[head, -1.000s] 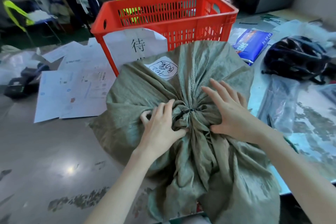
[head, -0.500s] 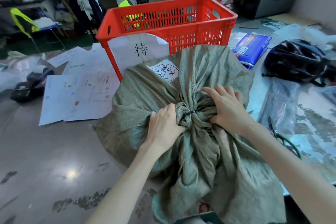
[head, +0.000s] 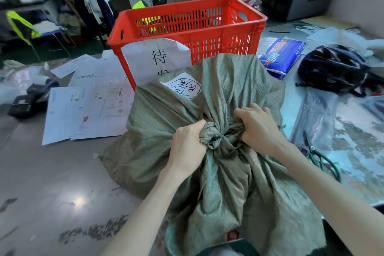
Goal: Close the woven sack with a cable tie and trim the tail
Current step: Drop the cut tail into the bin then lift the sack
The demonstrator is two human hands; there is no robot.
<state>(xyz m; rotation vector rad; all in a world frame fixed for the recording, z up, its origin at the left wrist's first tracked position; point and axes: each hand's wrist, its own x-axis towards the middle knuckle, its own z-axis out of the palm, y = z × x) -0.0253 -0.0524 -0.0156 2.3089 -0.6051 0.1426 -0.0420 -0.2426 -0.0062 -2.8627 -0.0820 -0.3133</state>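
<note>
While the green sack (head: 218,93) lies at the table's (head: 41,172) near edge against the red crate (head: 187,25), the left hand (head: 188,144) and right hand (head: 257,129) clench its bunched neck either side of the black cable tie (head: 218,137).

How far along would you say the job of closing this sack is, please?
Done: a thin dark cable tie already cinches the neck of the grey-green woven sack. In hand: left hand and right hand grip bunched fabric beside it. Left: trimming; the green-handled snips lie untouched.
</note>
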